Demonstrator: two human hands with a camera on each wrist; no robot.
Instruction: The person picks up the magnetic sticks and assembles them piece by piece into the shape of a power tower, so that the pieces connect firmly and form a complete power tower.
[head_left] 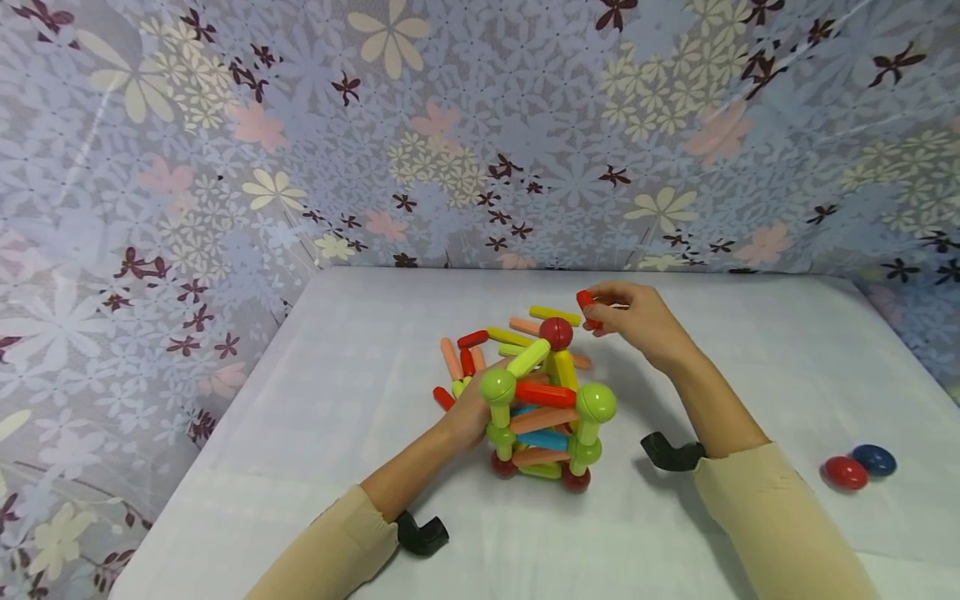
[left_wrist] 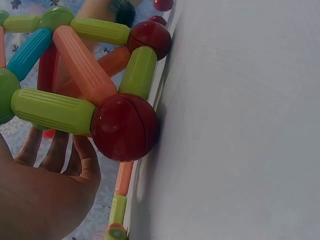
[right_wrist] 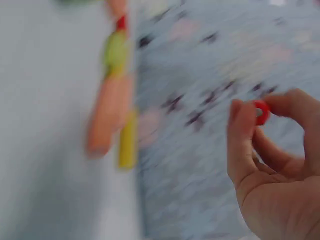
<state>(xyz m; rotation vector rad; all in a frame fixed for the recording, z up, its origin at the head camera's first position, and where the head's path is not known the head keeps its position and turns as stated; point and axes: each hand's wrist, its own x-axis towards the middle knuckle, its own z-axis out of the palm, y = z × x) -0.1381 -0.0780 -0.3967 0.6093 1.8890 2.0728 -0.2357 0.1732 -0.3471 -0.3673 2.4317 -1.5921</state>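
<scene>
A frame of magnetic rods and balls (head_left: 543,393) stands on the table, with green and dark red balls joined by rods of several colours. My left hand (head_left: 474,408) reaches in from its left side and holds it, with some fingers hidden behind the rods. In the left wrist view, the curled fingers of the left hand (left_wrist: 55,175) show beside a green rod (left_wrist: 52,111) near a dark red ball (left_wrist: 125,127). Off to the upper right, my right hand (head_left: 637,321) pinches a red rod (head_left: 585,300). The rod's round end (right_wrist: 261,112) shows between thumb and forefinger in the right wrist view.
Loose rods in orange (head_left: 451,359), red (head_left: 472,339) and yellow (head_left: 555,316) lie behind and left of the frame. A red ball (head_left: 846,473) and a blue ball (head_left: 874,460) sit far right. Floral cloth (head_left: 480,125) hangs along the back of the white table (head_left: 315,400).
</scene>
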